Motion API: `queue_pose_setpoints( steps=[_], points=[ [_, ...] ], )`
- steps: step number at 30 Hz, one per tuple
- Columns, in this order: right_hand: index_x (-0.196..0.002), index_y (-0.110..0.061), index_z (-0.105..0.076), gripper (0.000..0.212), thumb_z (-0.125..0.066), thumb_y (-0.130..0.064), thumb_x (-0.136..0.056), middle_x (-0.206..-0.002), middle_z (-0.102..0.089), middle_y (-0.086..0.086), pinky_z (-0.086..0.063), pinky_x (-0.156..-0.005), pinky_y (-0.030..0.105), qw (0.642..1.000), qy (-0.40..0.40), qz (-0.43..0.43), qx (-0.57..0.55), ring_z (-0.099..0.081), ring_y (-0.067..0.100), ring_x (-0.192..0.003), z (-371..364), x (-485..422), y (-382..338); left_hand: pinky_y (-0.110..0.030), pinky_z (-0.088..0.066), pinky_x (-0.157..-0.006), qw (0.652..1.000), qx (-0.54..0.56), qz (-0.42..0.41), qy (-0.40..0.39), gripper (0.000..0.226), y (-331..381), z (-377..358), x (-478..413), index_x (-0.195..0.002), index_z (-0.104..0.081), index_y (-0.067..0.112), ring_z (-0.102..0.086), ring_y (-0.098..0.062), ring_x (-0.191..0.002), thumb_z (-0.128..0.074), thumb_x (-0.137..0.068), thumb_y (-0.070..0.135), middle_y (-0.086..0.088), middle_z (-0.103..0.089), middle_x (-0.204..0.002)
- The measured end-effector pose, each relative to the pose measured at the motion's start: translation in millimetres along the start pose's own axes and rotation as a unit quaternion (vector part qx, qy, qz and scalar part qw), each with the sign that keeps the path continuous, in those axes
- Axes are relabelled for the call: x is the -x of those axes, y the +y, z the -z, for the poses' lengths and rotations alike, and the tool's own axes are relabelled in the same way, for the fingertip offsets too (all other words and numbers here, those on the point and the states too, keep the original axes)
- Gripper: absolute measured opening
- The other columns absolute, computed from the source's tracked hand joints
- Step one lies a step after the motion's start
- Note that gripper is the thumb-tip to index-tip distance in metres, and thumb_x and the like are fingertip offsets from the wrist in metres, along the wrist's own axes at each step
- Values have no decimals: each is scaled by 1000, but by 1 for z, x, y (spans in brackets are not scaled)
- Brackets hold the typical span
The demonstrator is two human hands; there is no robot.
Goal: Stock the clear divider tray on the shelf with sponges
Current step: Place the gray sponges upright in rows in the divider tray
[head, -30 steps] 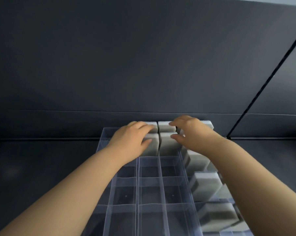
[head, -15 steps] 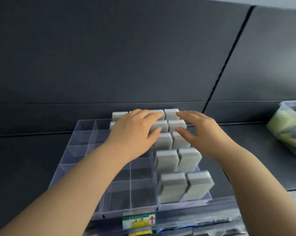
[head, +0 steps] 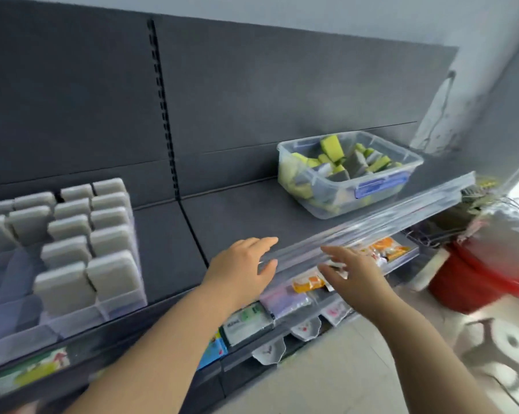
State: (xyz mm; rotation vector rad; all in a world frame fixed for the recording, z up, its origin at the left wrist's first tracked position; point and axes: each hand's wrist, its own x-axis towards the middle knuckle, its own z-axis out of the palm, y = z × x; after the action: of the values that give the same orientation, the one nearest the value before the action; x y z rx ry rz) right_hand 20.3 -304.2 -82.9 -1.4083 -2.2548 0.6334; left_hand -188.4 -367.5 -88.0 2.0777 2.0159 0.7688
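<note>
Left hand (head: 243,265): Fingers straight and spread, holding nothing. It hovers over the front edge of the shelf (head: 237,213).
Right hand (head: 353,274): Fingers spread and relaxed, empty. It hovers just in front of the clear price rail (head: 371,225), above the packets (head: 309,284) on the lower level.
Divider tray (head: 13,339): Stands on the shelf at the left, well apart from both hands. Grey sponges (head: 64,289) stand upright in its right-hand and rear cells. The near-left cells appear empty.
Step in hand: Judged to be fetching the next sponges from the supply.
Supply bin (head: 285,150): Clear, lidless, at the far right of the same shelf. Loose yellow-and-grey sponges (head: 331,144) lie heaped in it without order.
Approach: Pass both hands over the price rail, then over the bin's near wall, and descend from above.
Pick: Take one sponge per hand by its broad faces, so that each is already oriented to drop upright into a cell.
Pressure: Grip lightly. A sponge likely compresses and springs back, which spoils alignment.
Caution: Dragging a sponge from the heap may tip others out or slide the bin toward the edge.
</note>
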Motion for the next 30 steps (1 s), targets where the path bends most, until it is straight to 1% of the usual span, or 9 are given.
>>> queue_pose_setpoints(
  steps=[4,6,8,11,13,17,23,27,30],
  points=[
    [-125,-24,-55,39,-60,-32,-87,-118,-57,-4,-40,-91,23,997,4,-80,4,-55,14,-108,14,37,65,-27,-41,-91,998,19,2,-67,44,35,-58,-14,-136,-40,34,-47,-13,-118,-45,-93,38,11,-50,-131],
    [-125,-27,-55,40,-60,-36,-87,-119,-58,-4,-43,-91,25,994,8,-109,9,-56,13,-106,17,48,91,-29,-43,-90,996,22,-3,-86,43,49,-78,-22,-136,-41,34,-49,-14,-115,-45,-93,37,11,-52,-129],
    [-126,-30,-53,40,-58,-38,-87,-118,-59,-7,-45,-92,26,992,2,-122,12,-56,8,-105,19,52,110,-29,-44,-87,994,26,-6,-103,43,60,-94,-31,-136,-41,34,-50,-15,-113,-45,-93,36,11,-53,-127],
    [-127,-32,-51,39,-56,-38,-89,-118,-55,-13,-42,-93,20,991,1,-133,-3,-51,0,-103,23,45,132,-31,-45,-87,992,48,-11,-116,43,68,-115,-52,-136,-41,34,-51,-12,-108,-43,-93,36,12,-55,-122],
    [-126,-32,-51,38,-57,-36,-89,-116,-54,-13,-41,-94,21,991,11,-136,-8,-51,0,-104,27,29,145,-29,-45,-87,992,62,-13,-113,42,72,-126,-73,-135,-41,34,-51,-11,-107,-43,-93,37,13,-54,-123],
    [-126,-34,-50,38,-57,-35,-89,-113,-51,-17,-41,-90,19,993,19,-120,3,-51,-1,-101,49,-25,167,-27,-44,-87,992,89,-40,-81,41,84,-141,-135,-135,-41,36,-50,-9,-109,-44,-94,36,16,-51,-126],
    [-120,-39,-52,35,-60,-32,-87,-107,-54,-19,-45,-91,22,993,69,-95,17,-54,-3,-96,115,-125,180,-31,-46,-90,982,130,-138,12,41,113,-135,-249,-133,-47,26,-50,-11,-111,-47,-92,30,8,-57,-121],
    [-113,-45,-50,34,-61,-31,-84,-106,-61,-13,-49,-89,28,988,134,-73,0,-59,3,-98,157,-163,189,-33,-52,-80,973,120,-180,82,42,123,-126,-313,-127,-54,20,-57,-16,-102,-42,-89,31,3,-63,-112],
    [-109,-48,-52,33,-61,-28,-84,-106,-62,-14,-49,-89,27,985,158,-61,-37,-60,2,-99,166,-183,200,-29,-51,-76,974,86,-190,90,45,119,-122,-337,-126,-55,17,-59,-18,-98,-37,-88,33,0,-64,-109]
  ],
)
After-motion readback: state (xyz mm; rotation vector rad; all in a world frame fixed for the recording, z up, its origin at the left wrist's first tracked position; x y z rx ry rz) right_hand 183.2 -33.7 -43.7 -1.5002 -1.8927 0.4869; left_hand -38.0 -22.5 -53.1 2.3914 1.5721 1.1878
